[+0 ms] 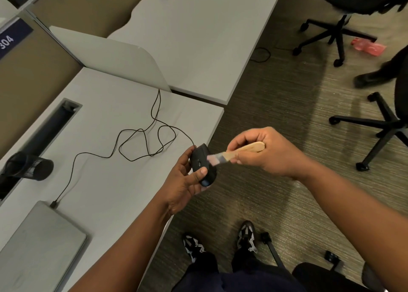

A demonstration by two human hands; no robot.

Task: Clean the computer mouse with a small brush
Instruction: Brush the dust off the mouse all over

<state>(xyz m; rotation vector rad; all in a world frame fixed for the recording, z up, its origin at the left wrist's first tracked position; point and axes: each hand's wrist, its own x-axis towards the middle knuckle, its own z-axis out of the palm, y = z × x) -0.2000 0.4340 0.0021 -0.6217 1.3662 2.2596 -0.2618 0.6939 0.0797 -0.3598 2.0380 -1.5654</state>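
Closed grey laptop (pixel 42 245) lies nearest on the counter (pixel 106 181), cable plugged at its far edge. Left hand (pixel 184 181) holds black computer mouse (pixel 204 165) in the air past the counter edge, thumb on top, fingers curled behind it. Right hand (pixel 262 150) grips wooden-handled small brush (pixel 238 152), bristles blurred, touching the mouse's top. Mouse cord (pixel 141 141) loops loosely over the counter. Black mesh pen cup (pixel 33 167) lies tipped at left.

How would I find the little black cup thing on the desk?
Start at the grey desk with the closed laptop at its near end. Look up along its left edge to the long cable slot. The black mesh cup lies tipped on its side there, the only mesh thing.
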